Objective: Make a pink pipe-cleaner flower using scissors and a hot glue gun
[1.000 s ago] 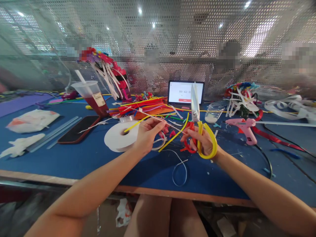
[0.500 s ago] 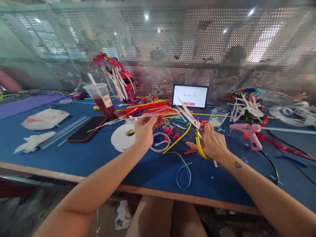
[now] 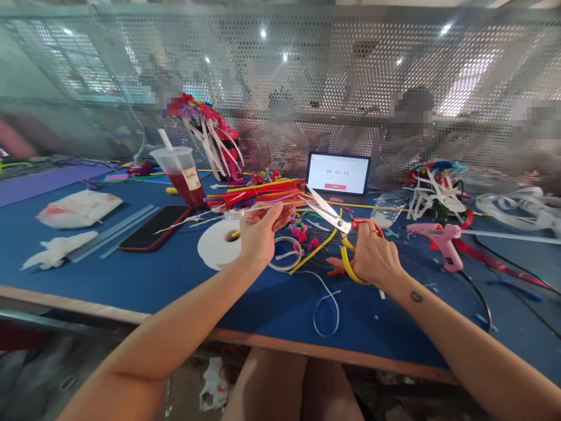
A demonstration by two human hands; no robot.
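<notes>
My right hand (image 3: 376,254) grips a pair of scissors (image 3: 335,217) with one red and one yellow handle. Their blades are a little apart and point up and left, with the tips just right of my left fingers. My left hand (image 3: 259,234) is closed in a pinch on a thin whitish strip (image 3: 268,205); its ends are hard to make out. Behind that hand lies a bundle of red, orange and yellow pipe cleaners (image 3: 263,192). A white ribbon roll (image 3: 214,248) and a tape ring (image 3: 287,264) lie beside my left wrist.
A cup of red drink (image 3: 186,181) and a phone (image 3: 153,231) are on the left. At the back stands a tablet (image 3: 337,172) showing a timer. On the right are a pink glue gun (image 3: 447,240) with its cord and coiled white ribbon (image 3: 512,204). A perforated metal screen (image 3: 280,70) rises behind.
My right hand has shifted slightly left, bringing the scissors closer to my left fingers, with the blade tips lower. My left hand stays nearly in place, still pinching the strip.
</notes>
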